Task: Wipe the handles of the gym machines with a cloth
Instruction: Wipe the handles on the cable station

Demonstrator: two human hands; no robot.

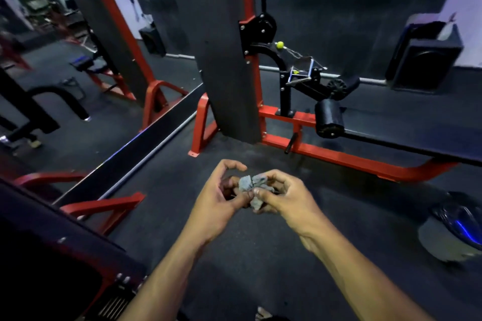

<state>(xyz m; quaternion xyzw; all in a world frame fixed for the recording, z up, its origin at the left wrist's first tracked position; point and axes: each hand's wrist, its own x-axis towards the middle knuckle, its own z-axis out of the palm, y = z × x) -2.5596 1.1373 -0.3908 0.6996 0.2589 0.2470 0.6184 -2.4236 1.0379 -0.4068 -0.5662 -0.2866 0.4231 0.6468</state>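
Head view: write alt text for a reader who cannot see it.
Both hands, left hand and right hand, bunch a small grey cloth above a dark gym floor. Ahead stands a red-and-black cable row machine with its metal handle resting untouched near the bench.

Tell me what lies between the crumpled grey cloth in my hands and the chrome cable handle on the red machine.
Head view: bare dark rubber floor, then the machine's red steel base rail.
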